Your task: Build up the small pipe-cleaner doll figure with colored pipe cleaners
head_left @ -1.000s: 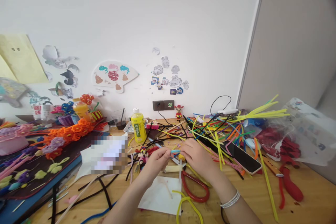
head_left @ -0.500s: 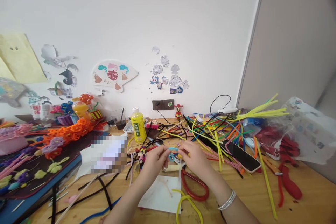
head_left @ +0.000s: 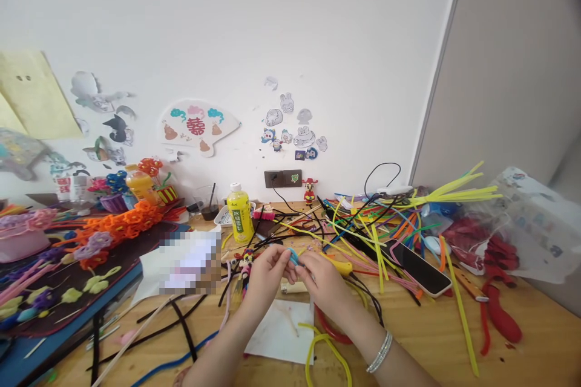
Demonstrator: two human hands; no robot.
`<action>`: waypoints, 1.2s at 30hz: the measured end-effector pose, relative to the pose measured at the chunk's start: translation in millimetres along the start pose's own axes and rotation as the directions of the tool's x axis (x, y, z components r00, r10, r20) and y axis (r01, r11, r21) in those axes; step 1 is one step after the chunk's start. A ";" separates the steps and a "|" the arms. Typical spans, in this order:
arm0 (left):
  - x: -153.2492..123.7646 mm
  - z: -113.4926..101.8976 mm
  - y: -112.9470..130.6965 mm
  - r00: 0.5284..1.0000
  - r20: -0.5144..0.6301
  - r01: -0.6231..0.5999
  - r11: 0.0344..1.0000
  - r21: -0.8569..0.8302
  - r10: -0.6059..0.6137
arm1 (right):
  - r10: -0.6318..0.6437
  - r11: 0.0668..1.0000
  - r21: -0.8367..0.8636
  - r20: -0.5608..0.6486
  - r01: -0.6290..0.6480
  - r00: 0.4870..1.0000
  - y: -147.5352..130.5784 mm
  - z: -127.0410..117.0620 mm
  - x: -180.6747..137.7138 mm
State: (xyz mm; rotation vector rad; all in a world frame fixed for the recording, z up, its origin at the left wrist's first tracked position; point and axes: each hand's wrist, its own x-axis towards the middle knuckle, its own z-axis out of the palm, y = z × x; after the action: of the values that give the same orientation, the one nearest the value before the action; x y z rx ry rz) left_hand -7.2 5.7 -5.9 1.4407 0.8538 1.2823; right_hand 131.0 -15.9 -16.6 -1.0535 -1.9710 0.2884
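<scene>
Both hands have drawn together since half a second ago: the gap between them is gone, and the fingertips now meet over the blue pipe-cleaner piece (head_left: pixel 294 254), which shows only as a short curl. Judgement: the work has passed from holding the piece stretched out to pinching it at one spot. Left grip (head_left: pixel 267 272): thumb and fingers closed on the left end of the curl. Right grip (head_left: pixel 324 281): fingers closed on its right end, touching the left fingertips; silver bracelet (head_left: pixel 380 352) on that wrist. The piece is held off the bench, above its middle, just beyond the white paper sheet (head_left: pixel 281 332). A yellow-handled object (head_left: pixel 339 266) lies on the bench just behind the right grip; what it is cannot be told. Red scissors (head_left: pixel 330 331) are mostly hidden under the right wrist, and a yellow pipe-cleaner loop (head_left: pixel 324 347) lies beside the sheet toward the near edge. Further out: phone (head_left: pixel 415 269) toward the right edge, amid loose coloured stems; yellow bottle (head_left: pixel 239 214) toward the far edge.
</scene>
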 end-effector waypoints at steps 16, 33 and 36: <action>6.0 -19.1 -11.9 0.938 0.235 -0.346 0.717 0.605 0.255 | -0.096 0.992 -0.075 0.044 0.099 0.994 22.1 0.2 2.2; 0.1 -9.8 -2.2 0.946 0.290 -0.321 0.513 0.796 0.141 | -0.248 0.902 -0.360 0.024 0.240 0.968 33.4 4.1 2.4; 1.5 -13.5 -7.6 0.923 0.348 -0.386 0.373 0.844 0.166 | -0.223 0.906 -0.365 0.025 0.216 0.975 28.2 3.1 0.0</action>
State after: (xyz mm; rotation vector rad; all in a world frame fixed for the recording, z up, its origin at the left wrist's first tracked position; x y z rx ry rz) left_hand -19.3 12.0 -13.3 2.6584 1.2944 0.8243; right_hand 144.5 2.1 -33.9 -1.0412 -2.1546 -0.2214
